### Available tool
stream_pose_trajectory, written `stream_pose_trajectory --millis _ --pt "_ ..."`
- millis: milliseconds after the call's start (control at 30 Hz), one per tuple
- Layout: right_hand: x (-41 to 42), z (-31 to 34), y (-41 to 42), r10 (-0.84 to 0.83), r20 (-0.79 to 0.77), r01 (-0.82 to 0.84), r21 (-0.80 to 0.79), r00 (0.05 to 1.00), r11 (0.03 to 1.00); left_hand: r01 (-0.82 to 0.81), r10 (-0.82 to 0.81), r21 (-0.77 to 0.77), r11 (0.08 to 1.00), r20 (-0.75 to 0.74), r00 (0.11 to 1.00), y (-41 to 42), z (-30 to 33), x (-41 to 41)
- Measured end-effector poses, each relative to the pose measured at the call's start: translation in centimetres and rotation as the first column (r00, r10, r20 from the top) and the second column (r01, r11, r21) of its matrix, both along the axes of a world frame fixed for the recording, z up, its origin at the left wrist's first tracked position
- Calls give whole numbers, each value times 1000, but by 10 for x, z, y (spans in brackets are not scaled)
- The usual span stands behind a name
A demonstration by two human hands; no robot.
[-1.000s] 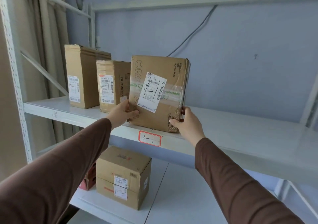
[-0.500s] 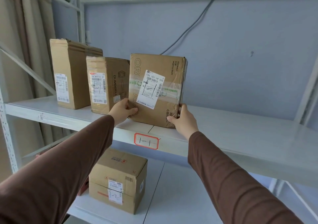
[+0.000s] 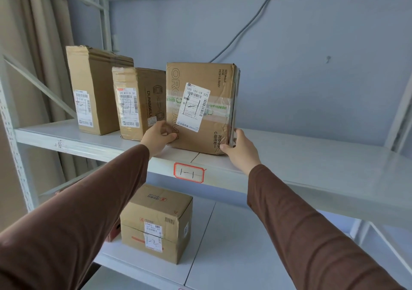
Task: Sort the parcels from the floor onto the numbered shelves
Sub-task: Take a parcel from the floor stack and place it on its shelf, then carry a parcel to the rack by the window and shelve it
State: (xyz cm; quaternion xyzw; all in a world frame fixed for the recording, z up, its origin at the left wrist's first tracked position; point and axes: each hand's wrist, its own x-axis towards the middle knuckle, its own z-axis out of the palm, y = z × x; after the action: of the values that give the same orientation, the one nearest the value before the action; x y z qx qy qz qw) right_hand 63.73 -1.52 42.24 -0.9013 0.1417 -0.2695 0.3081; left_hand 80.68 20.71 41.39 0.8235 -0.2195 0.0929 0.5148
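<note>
A flat brown cardboard parcel (image 3: 214,82) with a white shipping label stands upright on the white upper shelf (image 3: 312,156), just above the red-framed tag "1-1" (image 3: 188,172). My left hand (image 3: 157,137) grips its lower left corner. At the lower right edge my right hand (image 3: 239,148) holds it with the thumb on the front. Two more upright parcels stand to the left: a "DUMBBELL" box (image 3: 142,102) right beside the held parcel and a taller box (image 3: 93,89) farther left.
On the lower shelf (image 3: 223,256) sits a squat box (image 3: 159,223) marked "1-2", with a red item partly hidden behind it. The upper shelf's right half holds nothing. A metal upright (image 3: 9,116) and a curtain stand at the left; a cable runs down the wall.
Both hands have pushed the parcel a little farther back on the shelf, still upright. The camera view has drifted slightly; both grips are unchanged.
</note>
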Motion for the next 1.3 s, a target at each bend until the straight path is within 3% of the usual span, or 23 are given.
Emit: stream_pose_trajectory --millis 133,267,433,533,667,933,1100,1300 --pt "-19 -5 -1 11 24 -11 -10 1000 1000 -68 68 -35 997 7 998 0 1 -32" --pt "-44 -14 -3 5 109 4 -80 994 997 -135 132 8 991 174 976 -8 -5 -75" --pt "-78 -31 -6 -28 196 98 -357 980 929 -102 55 107 989 372 927 -24 -24 -130" --pt "-106 -49 -4 -29 224 123 -417 974 901 -150 4 231 961 531 847 -33 -37 -165" --pt "-154 -81 0 -48 271 181 -492 961 852 -169 -50 301 939 603 796 -42 -62 -221" --pt "-264 -189 1 -124 106 162 -535 987 829 -120 -147 446 887 519 842 -57 -170 -335" --pt "-344 -257 -14 -188 -93 119 -493 978 862 -46 -190 590 806 332 924 -73 -246 -405" --pt "-431 -325 -49 -239 -300 92 -432 924 897 80 -241 670 738 151 959 -112 -313 -484"
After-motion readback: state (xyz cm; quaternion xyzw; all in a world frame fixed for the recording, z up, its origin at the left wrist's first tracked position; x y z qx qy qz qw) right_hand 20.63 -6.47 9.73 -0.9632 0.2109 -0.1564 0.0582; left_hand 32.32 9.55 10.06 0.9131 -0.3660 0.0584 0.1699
